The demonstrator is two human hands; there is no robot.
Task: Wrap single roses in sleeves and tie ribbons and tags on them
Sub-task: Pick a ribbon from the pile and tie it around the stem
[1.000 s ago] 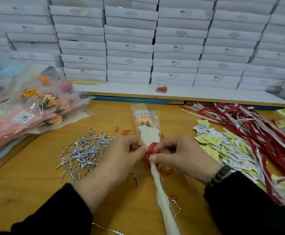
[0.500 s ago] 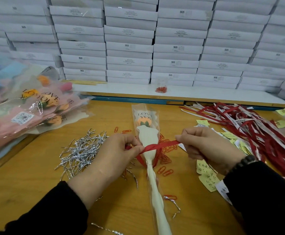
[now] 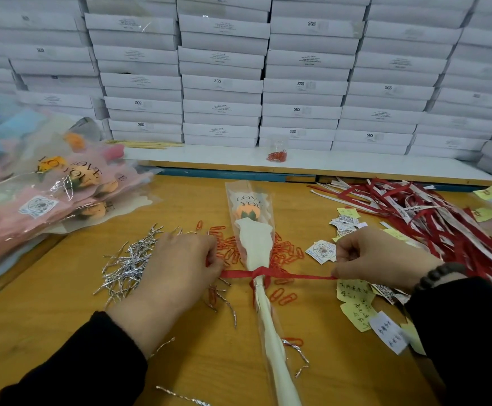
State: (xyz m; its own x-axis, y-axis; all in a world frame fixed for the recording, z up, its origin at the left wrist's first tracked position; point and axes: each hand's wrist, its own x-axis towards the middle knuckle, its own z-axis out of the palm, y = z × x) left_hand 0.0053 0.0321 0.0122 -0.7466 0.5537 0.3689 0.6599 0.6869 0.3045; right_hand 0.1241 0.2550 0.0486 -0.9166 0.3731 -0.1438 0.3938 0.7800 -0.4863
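A single orange rose in a clear "LOVE YOU" sleeve (image 3: 252,227) with white inner paper lies lengthwise on the wooden table (image 3: 63,303), bloom pointing away from me. A red ribbon (image 3: 294,276) is knotted round its stem and stretched taut to both sides. My left hand (image 3: 177,265) pinches the ribbon's left end, just left of the sleeve. My right hand (image 3: 379,257) pinches the right end, well out to the right. Small round-printed tags (image 3: 321,251) lie beside my right hand.
Wrapped roses are piled at the left (image 3: 48,194). Silver twist ties (image 3: 127,265) lie under my left hand, red paper clips (image 3: 286,253) around the sleeve. Red ribbons (image 3: 432,218) and yellow notes (image 3: 356,306) fill the right side. White boxes (image 3: 221,83) are stacked behind; a small clip jar (image 3: 277,150) stands on the shelf.
My hands have moved apart from the stem, drawing the ribbon ends outward left and right until the ribbon is taut and the knot has closed on the stem.
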